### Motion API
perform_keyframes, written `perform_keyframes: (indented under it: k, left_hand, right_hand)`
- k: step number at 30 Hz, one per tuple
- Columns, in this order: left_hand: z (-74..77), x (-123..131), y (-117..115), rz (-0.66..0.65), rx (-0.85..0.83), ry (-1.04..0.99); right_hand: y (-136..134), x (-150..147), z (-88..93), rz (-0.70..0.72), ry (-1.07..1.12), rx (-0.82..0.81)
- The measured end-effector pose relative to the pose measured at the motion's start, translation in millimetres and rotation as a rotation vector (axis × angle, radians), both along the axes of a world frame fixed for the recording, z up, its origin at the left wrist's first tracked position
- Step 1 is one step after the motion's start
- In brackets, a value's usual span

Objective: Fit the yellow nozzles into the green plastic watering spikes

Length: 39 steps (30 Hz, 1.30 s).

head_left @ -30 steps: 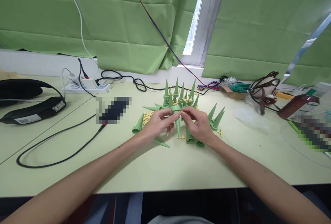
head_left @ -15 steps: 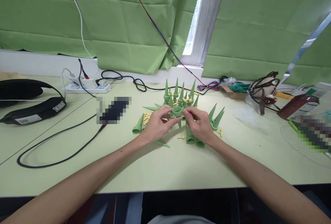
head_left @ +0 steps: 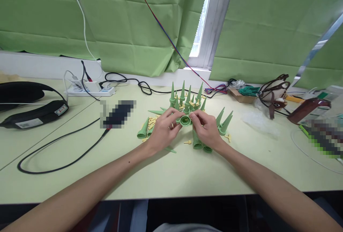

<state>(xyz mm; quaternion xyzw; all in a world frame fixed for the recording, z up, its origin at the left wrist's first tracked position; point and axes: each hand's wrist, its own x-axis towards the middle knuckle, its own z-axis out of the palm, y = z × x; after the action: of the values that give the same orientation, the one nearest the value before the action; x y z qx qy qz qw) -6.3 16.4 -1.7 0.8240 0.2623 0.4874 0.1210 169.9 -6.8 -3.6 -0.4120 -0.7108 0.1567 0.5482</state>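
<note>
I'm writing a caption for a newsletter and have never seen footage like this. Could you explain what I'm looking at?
No machine is at work here: these are a person's bare arms, seen from a camera worn on the head, looking forward and down. All the pictures come from that one camera.

The left hand holds a green piece, its round open end facing the camera. The right hand pinches it at the side.

On the pale table around them are pointed green cones, some upright, some lying down, and small yellow pieces. Toward the back left sits a white power strip.
</note>
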Motion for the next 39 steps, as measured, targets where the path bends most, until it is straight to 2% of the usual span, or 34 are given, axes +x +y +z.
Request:
perform_keyframes:
  k: [3,5,9,11,13,16,19,22,27,34,39]
  left_hand:
    - [3.5,0.8,-1.7,0.03,-0.176,-0.013]
    - [5.8,1.5,-1.4,0.004,-0.367,-0.045]
    - [8.6,3.7,2.1,-0.207,-0.877,-0.153]
    - [10.2,4.7,2.7,-0.3,-1.077,-0.223]
    - [12.0,4.9,1.9,-0.387,-1.194,-0.254]
    - [13.4,3.7,0.3,-0.457,-1.256,-0.274]
    - [13.2,1.5,0.3,-0.449,-1.227,-0.28]
    - [14.1,-0.6,1.2,-0.404,-1.127,-0.243]
    - [17.0,-2.2,0.6,-0.272,-0.809,-0.061]
    - [8.9,-0.6,-1.4,-0.083,-0.291,-0.019]
    - [5.3,-1.4,-0.7,-0.059,-0.109,0.003]
  right_hand:
    - [0.8,-0.2,-0.7,-0.018,0.027,0.002]
    - [1.4,-0.1,-0.8,-0.024,0.049,0.005]
    - [1.6,0.2,0.2,-0.022,0.055,0.013]
    - [1.2,0.3,1.0,-0.01,0.016,0.02]
    - [0.7,0.5,1.6,0.015,-0.033,0.031]
    - [0.3,0.7,2.1,0.059,-0.073,0.047]
    - [0.3,1.0,2.3,0.082,-0.087,0.056]
    - [0.3,0.9,2.3,0.077,-0.103,0.053]
    - [1.2,0.9,1.4,0.04,-0.121,0.034]
    - [3.3,2.0,0.4,0.032,-0.085,-0.009]
    - [1.6,0.7,1.2,0.017,-0.068,-0.025]
